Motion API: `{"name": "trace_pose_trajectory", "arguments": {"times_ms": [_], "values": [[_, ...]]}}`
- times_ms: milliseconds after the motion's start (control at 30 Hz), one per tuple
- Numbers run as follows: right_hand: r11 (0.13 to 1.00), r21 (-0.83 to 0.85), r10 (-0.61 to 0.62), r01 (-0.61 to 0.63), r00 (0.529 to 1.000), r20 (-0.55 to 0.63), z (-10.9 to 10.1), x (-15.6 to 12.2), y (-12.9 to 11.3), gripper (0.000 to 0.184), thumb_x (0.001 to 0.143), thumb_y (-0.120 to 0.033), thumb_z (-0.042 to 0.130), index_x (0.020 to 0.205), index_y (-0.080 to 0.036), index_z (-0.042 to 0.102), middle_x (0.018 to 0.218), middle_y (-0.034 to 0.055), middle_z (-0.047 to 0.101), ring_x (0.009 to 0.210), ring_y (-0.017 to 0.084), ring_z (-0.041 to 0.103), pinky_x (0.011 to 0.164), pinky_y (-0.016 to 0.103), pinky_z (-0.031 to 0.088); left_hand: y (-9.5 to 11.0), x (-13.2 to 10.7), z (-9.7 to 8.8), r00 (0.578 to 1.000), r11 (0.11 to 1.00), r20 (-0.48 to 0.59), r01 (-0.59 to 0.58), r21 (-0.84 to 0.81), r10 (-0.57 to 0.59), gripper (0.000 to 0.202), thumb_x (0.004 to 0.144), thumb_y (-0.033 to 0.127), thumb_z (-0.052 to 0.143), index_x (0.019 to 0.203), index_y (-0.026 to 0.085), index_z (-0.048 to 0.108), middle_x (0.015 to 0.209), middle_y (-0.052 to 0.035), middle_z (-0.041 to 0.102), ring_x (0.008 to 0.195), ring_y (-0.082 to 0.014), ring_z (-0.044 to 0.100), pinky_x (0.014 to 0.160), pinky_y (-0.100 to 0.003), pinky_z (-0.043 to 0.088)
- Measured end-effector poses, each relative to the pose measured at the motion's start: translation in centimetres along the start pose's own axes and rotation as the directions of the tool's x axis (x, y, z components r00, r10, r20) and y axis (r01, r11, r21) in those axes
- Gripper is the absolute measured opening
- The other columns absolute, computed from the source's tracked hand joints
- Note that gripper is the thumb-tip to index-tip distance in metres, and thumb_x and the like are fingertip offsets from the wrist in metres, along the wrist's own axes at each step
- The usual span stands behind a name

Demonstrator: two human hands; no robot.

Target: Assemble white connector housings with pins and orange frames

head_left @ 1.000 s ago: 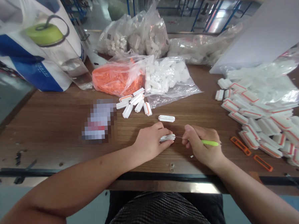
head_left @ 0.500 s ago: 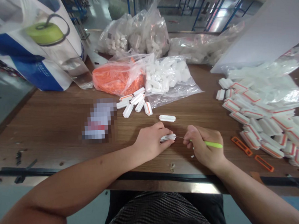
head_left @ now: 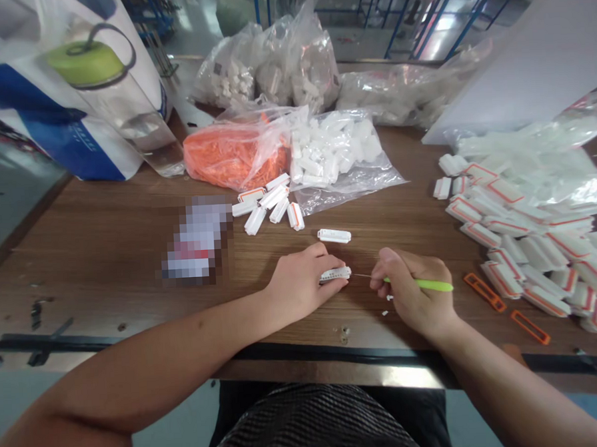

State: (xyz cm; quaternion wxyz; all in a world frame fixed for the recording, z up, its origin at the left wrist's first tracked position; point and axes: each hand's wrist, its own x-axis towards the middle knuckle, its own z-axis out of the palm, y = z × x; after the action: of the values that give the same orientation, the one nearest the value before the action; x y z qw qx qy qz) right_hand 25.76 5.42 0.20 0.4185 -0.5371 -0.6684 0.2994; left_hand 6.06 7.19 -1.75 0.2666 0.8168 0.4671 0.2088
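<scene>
My left hand (head_left: 304, 283) rests on the wooden table (head_left: 105, 273) and is shut on a small white plastic part (head_left: 335, 274) with a toothed edge. My right hand (head_left: 415, 291) grips a green-handled pick (head_left: 426, 284). The pick's thin metal needle (head_left: 368, 276) points left, its tip just off the end of the white part. Another white part (head_left: 334, 235) lies on the table above my hands. Tiny white scraps (head_left: 387, 304) lie below the needle, next to my right hand.
Loose white parts with orange trim (head_left: 265, 205) lie near plastic bags of white parts (head_left: 332, 152) and orange pieces (head_left: 235, 157). A large heap of parts (head_left: 527, 245) and orange frames (head_left: 485, 292) sit at right. A pixelated object (head_left: 197, 241) and a green-lidded bottle (head_left: 90, 64) stand left.
My right hand and the green pick have shifted slightly to the right. My left hand still holds the white part in about the same place.
</scene>
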Motion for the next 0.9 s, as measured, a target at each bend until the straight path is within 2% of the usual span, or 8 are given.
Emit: {"name": "trace_pose_trajectory", "arguments": {"times_ms": [267, 400, 633, 900], "values": [[0.999, -0.034, 0.006, -0.005, 0.999, 0.031, 0.39, -0.07, -0.13, 0.048, 0.098, -0.035, 0.045, 0.055, -0.019, 0.059, 0.048, -0.0011, 0.061, 0.038, 0.008, 0.055, 0.042, 0.021, 0.044, -0.06, -0.06, 0.16, 1.0, 1.0, 0.0, 0.005, 0.019, -0.005, 0.019, 0.089, 0.038, 0.064, 0.102, 0.027, 0.071, 0.095, -0.0002, 0.065, 0.083, -0.0148, 0.065, 0.07, -0.026, 0.049], [1.0, 0.013, 0.017, -0.017, 0.999, -0.028, 0.35, -0.09, -0.21, 0.049, 0.098, -0.036, 0.045, 0.055, -0.019, 0.06, 0.049, -0.0008, 0.061, 0.037, 0.008, 0.054, 0.041, 0.021, 0.044, 0.07, -0.04, 0.02, 1.0, 1.0, -0.009, 0.007, 0.008, -0.007, 0.018, 0.088, 0.036, 0.066, 0.101, 0.026, 0.071, 0.095, -0.0002, 0.066, 0.082, -0.0149, 0.065, 0.069, -0.026, 0.048], [0.999, -0.03, 0.029, -0.029, 1.0, 0.01, 0.41, -0.07, 0.17, 0.047, 0.098, -0.034, 0.046, 0.056, -0.019, 0.06, 0.049, -0.0016, 0.061, 0.037, 0.007, 0.054, 0.041, 0.02, 0.043, 0.14, 0.01, -0.01, 1.0, 1.0, 0.009, 0.014, 0.007, -0.014, 0.019, 0.088, 0.037, 0.065, 0.102, 0.026, 0.071, 0.095, 0.0001, 0.065, 0.084, -0.0154, 0.066, 0.07, -0.027, 0.048], [1.0, 0.024, 0.02, -0.019, 0.999, -0.036, 0.48, -0.05, 0.09, 0.048, 0.098, -0.035, 0.047, 0.055, -0.019, 0.06, 0.049, -0.0014, 0.061, 0.037, 0.007, 0.054, 0.04, 0.021, 0.043, 0.06, -0.02, -0.11, 1.0, 1.0, 0.013, 0.004, 0.018, -0.005, 0.019, 0.089, 0.037, 0.064, 0.103, 0.026, 0.071, 0.096, -0.0002, 0.065, 0.083, -0.0154, 0.066, 0.07, -0.027, 0.048]]}}
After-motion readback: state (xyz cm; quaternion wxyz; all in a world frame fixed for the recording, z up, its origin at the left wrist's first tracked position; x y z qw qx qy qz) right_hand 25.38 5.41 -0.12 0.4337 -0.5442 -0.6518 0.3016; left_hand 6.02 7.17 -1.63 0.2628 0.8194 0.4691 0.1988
